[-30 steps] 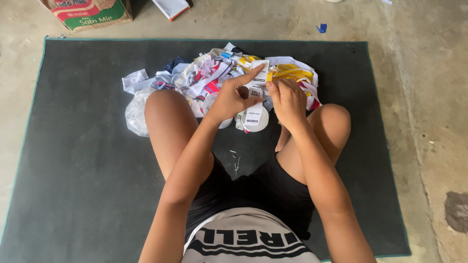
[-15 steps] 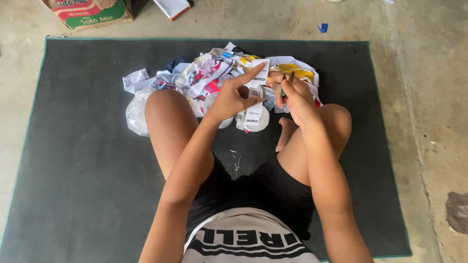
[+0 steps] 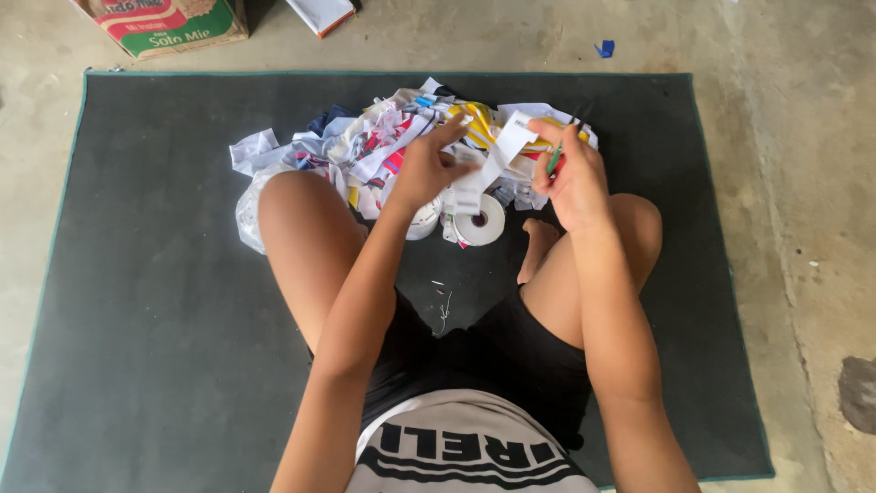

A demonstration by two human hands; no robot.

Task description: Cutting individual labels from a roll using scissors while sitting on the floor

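Note:
I sit cross-legged on a dark mat facing a pile of cut paper scraps, white and coloured. My left hand pinches a white paper strip just above the pile. My right hand is a little to the right of it, closed around a green-handled tool that looks like scissors, with dark blades pointing away from me. The far end of the strip reaches the thumb of my right hand. Below my hands, a white tape roll lies on the mat.
A cardboard box with a red and green print stands beyond the mat's far left corner, and a flat booklet lies next to it. A crumpled clear plastic bag sits by my left knee. Bare concrete floor surrounds the mat.
My right hand has moved right and slightly away from my left hand. The white strip now shows between the two hands. My left hand has stayed put.

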